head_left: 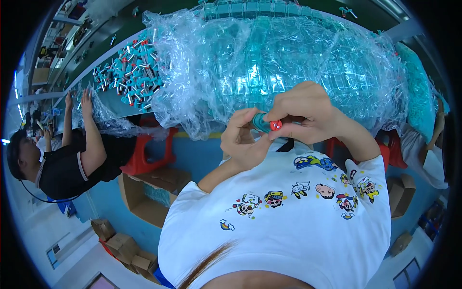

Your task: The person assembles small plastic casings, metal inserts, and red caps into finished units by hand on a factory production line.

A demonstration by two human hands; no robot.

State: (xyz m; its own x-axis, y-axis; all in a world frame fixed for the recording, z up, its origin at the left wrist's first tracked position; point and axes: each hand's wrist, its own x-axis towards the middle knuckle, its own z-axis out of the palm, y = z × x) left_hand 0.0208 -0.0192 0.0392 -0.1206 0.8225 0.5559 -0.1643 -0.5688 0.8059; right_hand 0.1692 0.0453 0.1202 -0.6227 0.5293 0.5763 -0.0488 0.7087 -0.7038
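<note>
Close in front of my chest, my left hand [244,138] is closed around a teal plastic part with a round, ring-like end [260,123]. My right hand [308,111] meets it from the other side, thumb and finger pinching a small red-tipped piece [275,125] against the teal part. The two pieces touch; whether they are joined is hidden by my fingers. Just beyond my hands lies a large clear plastic bag [211,72] packed with rows of translucent teal plastic pieces [255,58].
Left of the bag, a heap of small teal, metal and red parts [132,72] lies on the table. A co-worker in black [67,164] reaches over the table there. Red stools [154,151] and an open cardboard box [144,197] stand below; another teal-filled bag [416,91] is at the right.
</note>
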